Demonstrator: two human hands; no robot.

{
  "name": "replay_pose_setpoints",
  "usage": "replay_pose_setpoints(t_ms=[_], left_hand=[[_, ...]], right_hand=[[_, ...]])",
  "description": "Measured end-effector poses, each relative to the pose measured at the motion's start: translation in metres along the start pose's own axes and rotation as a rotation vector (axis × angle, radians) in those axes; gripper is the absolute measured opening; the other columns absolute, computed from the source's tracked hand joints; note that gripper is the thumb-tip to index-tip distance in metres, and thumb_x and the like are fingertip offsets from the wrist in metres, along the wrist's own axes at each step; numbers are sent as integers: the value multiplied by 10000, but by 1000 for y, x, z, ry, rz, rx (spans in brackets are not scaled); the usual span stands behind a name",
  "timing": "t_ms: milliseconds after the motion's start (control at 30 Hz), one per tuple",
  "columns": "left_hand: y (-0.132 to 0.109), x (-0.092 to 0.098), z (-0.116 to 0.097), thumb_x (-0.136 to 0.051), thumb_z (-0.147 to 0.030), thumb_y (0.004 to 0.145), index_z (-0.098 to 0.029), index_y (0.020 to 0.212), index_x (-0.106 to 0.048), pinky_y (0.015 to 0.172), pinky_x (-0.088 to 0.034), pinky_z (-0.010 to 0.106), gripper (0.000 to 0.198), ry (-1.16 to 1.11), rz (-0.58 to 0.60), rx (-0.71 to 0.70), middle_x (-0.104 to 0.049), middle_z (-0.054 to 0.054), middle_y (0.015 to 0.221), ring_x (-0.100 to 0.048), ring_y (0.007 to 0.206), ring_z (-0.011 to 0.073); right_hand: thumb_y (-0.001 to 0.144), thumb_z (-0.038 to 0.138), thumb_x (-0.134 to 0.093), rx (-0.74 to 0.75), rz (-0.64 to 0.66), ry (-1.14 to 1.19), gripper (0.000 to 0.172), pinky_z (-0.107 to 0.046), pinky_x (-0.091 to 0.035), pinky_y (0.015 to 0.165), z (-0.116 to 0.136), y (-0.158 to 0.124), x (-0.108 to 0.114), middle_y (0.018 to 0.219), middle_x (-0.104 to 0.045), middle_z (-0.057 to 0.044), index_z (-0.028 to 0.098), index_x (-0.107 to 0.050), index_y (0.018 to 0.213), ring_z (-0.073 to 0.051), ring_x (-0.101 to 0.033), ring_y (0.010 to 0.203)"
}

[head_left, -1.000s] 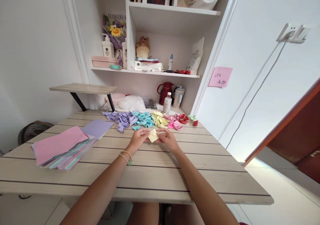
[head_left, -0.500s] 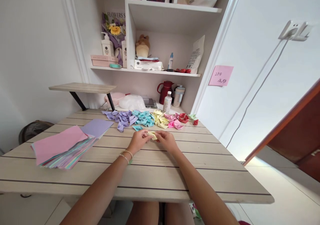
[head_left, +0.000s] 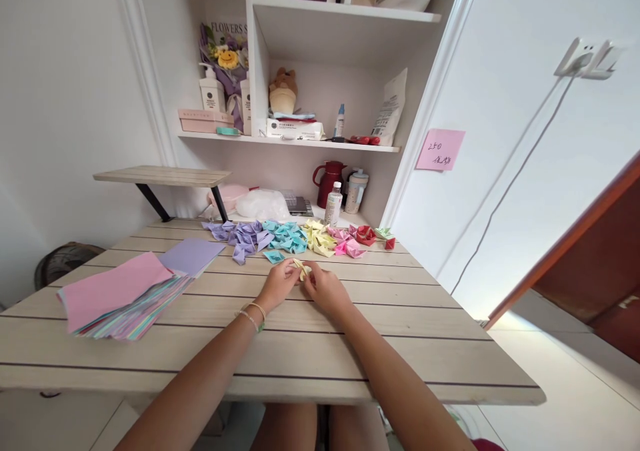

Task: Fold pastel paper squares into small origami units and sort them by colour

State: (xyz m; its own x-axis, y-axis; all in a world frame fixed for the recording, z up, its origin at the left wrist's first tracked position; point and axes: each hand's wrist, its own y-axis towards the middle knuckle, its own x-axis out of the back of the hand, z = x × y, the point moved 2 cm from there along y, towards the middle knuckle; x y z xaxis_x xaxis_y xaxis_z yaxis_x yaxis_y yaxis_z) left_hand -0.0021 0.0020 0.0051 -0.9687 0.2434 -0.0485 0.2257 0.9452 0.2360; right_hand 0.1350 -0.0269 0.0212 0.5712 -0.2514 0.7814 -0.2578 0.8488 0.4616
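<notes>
A small folded piece of yellow paper (head_left: 301, 269) is pinched between my two hands, just above the table. My left hand (head_left: 279, 284) grips its left side, with bracelets on the wrist. On its right side, the fingers of my right hand (head_left: 324, 287) are closed on it, and they hide part of the folds. Right behind my hands lies a row of folded paper pieces: purple ones (head_left: 246, 239), blue ones (head_left: 290, 236), yellow ones (head_left: 320, 237), pink ones (head_left: 349, 243) and red ones (head_left: 366, 235). One blue piece (head_left: 273, 257) lies close to my left fingertips.
A fanned stack of coloured paper sheets (head_left: 117, 294) lies on the left of the slatted table (head_left: 300, 364), beside a purple sheet (head_left: 193, 256). At the back stand a bottle (head_left: 333, 204), a red jug (head_left: 329, 183) and a tumbler (head_left: 356, 192). A small raised shelf (head_left: 163, 175) stands at back left.
The yellow paper has turned from lying nearly level to a more upright, opened shape. My right hand has shifted slightly left, closer to my left hand. The view has moved a little.
</notes>
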Motion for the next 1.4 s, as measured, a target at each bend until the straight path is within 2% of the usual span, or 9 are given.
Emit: replay_pose_setpoints(t_ms=[200,333,467,600,733,867,1000,1233,1400], left_hand=[[0,-1,-1,-621,-201,713,-187,1083,-457,794,-508,341,405,-234,-67,122,-668,48,805,-660,750,150],[1,1,-2,-679,-287,669,-174,944,-502,798,-499,344,346,-204,-36,74,-672,51,817,-654,787,162],[5,9,0,-707,-364,612,-141,755,-535,735,-504,319,316,-61,-64,35,-669,38,753,-644,755,178],[7,12,-2,-708,-333,623,-142,853,-532,710,-497,294,347,-54,-50,0,-672,45,783,-637,731,157],[6,13,-7,-701,-286,640,-165,1036,-486,701,-496,294,466,13,-19,-96,-671,50,817,-638,742,157],[3,17,-10,-695,-308,637,-162,901,-600,687,-489,289,316,299,-56,-202,-674,57,778,-635,747,188],[0,20,-11,-656,-346,674,-181,797,-644,585,-475,273,206,505,-72,-247,-651,27,621,-616,586,176],[1,12,-10,-640,-334,695,-150,849,-604,736,-506,309,243,252,-25,-224,-676,58,795,-644,791,190],[0,11,-9,-577,-338,754,-158,879,-593,702,-510,299,220,342,-9,-254,-657,48,782,-636,759,178]], right_hand=[[797,173,-479,42,-102,121,371,-263,-445,684,-2,2,-1,953,-671,-65,242,-548,1155,-187,-613,800],[779,184,-491,16,-184,349,318,-269,-488,689,-7,7,0,1009,-663,-51,238,-624,1062,-174,-606,837],[717,248,-581,-79,-152,561,328,-268,-501,653,-12,11,-1,1004,-666,-59,201,-640,1036,-159,-603,755],[716,284,-592,-118,-95,647,347,-264,-489,646,-14,11,-1,972,-672,-56,191,-637,1048,-145,-587,721],[752,282,-555,-108,-43,639,361,-277,-484,683,-17,11,-2,1004,-667,-58,196,-618,1097,-147,-586,738],[773,264,-529,-83,-77,462,362,-306,-469,726,-20,10,-4,1015,-670,-77,187,-613,1117,-180,-599,772],[786,278,-512,-51,-76,303,314,-303,-460,713,-18,8,-3,953,-692,-77,188,-659,1048,-195,-610,730],[827,364,-450,-78,-49,348,342,-250,-440,610,-15,7,0,722,-697,-41,165,-664,1005,-165,-603,616],[822,356,-460,-112,24,364,351,-251,-441,612,-17,6,-3,680,-688,-24,180,-583,1100,-162,-612,594]])
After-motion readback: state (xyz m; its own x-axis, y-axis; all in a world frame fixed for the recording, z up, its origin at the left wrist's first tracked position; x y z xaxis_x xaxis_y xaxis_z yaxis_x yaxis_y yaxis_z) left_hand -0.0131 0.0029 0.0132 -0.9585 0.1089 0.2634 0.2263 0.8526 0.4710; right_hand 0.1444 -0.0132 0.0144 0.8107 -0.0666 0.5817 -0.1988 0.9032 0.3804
